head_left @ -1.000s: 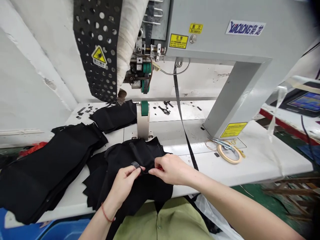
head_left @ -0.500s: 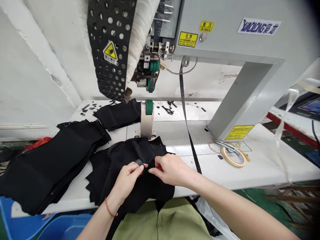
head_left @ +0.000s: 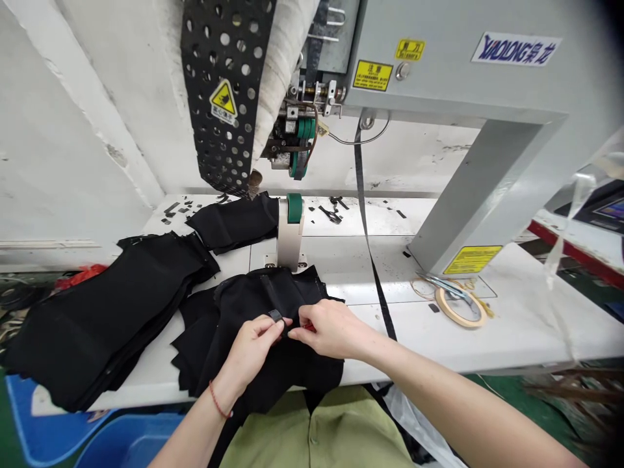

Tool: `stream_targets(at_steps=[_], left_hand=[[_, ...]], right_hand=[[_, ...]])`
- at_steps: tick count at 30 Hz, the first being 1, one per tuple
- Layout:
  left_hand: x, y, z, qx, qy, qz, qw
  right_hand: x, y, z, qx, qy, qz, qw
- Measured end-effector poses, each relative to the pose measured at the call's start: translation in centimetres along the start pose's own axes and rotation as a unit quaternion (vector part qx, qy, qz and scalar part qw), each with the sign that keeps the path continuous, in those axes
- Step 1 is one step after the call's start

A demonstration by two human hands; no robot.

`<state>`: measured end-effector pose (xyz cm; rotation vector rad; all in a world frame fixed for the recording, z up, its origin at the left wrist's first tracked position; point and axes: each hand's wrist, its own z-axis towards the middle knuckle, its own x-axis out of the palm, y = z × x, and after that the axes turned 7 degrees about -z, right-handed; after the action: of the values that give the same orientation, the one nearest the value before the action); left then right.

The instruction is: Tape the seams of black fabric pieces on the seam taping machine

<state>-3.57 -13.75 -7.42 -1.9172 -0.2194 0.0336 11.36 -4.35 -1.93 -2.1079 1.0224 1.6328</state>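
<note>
A black fabric piece (head_left: 253,312) lies on the white table (head_left: 511,325) in front of me, below the machine's green roller post (head_left: 291,231). My left hand (head_left: 253,348) pinches a short end of black tape (head_left: 275,316) on that fabric. My right hand (head_left: 329,328) is closed right beside it, fingertips meeting the left hand's, gripping a small red-handled tool of which only a sliver shows. A long black tape strip (head_left: 366,221) hangs from the machine head and runs down past my right wrist.
A grey seam machine (head_left: 463,78) with a perforated black guard (head_left: 221,84) overhangs the table. A stack of black fabric (head_left: 97,312) lies at left, another piece (head_left: 234,221) behind it. A tape roll and scissors (head_left: 461,302) sit at right. Blue bins (head_left: 117,442) stand below.
My left hand's pinched tape end has moved slightly up and right toward my right hand's fingertips. The view has drifted, with everything shifted a little rightward.
</note>
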Motion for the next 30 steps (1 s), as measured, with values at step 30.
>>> stream_targets(at_steps=[30], left_hand=[[-1.2, -1.6, -3.0, 0.018, -0.076, -0.016, 0.997]], right_hand=[[0.1, -2.8, 0.5, -0.004, 0.042, 0.244, 0.969]])
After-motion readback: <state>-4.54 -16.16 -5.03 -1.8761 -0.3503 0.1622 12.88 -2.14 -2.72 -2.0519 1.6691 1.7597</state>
